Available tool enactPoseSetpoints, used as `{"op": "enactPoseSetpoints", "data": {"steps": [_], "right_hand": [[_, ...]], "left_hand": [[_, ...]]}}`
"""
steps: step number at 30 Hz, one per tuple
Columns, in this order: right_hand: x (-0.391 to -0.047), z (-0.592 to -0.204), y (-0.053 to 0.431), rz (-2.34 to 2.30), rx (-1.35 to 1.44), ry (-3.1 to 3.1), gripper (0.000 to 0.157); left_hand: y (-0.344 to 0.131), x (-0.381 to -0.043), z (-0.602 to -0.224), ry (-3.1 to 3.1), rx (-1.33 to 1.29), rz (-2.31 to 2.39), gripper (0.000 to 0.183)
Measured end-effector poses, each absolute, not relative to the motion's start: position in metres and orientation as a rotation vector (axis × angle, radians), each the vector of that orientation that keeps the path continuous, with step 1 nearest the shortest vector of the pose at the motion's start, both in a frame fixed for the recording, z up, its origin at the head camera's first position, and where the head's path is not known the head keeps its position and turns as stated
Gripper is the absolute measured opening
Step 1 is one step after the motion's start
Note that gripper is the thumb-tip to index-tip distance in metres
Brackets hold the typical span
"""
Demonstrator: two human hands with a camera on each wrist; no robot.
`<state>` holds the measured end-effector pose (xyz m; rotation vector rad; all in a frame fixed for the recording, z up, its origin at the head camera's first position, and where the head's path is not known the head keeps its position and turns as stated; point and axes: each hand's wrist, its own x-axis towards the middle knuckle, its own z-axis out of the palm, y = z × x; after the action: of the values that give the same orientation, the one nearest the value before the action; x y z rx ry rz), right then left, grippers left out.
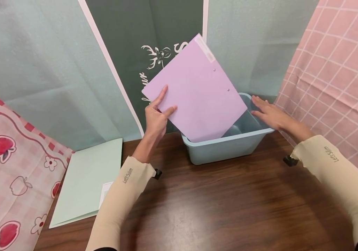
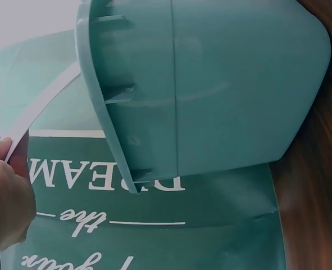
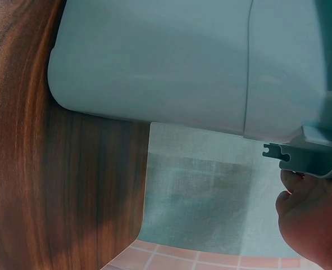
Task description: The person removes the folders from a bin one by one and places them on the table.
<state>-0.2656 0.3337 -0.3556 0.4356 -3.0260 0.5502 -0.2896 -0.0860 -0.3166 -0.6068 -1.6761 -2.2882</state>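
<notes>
My left hand (image 1: 156, 120) pinches a lilac file folder (image 1: 202, 101) by its left edge, thumb and a finger on the near face. The folder is tilted, with its lower corner inside a blue-grey plastic bin (image 1: 226, 150). Two small rivets and a white label strip show along its upper right edge. In the left wrist view the folder (image 2: 42, 107) appears edge-on between the fingers, beside the bin's outer wall (image 2: 233, 84). At the bin's right end, my right hand (image 1: 270, 113) rests on the rim with extended fingers; the right wrist view shows this hand (image 3: 317, 216) under the rim's edge.
A pale green folder (image 1: 88, 181) lies at the left of the dark wooden table (image 1: 213, 209), partly behind the left sleeve. Behind the bin hangs a green printed cloth (image 1: 119, 28). Patterned cloths, pink checked (image 1: 345, 69) and apple-printed (image 1: 13, 174), border the sides.
</notes>
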Motion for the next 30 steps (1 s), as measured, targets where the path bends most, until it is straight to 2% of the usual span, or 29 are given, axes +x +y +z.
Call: {"op": "enactPoseSetpoints", "data": {"steps": [30], "right_hand": [[-0.270, -0.357, 0.335, 0.591, 0.475, -2.985, 0.068]], "left_hand": [[-0.122, -0.283, -0.306, -1.293, -0.491, -2.483, 0.072]]}}
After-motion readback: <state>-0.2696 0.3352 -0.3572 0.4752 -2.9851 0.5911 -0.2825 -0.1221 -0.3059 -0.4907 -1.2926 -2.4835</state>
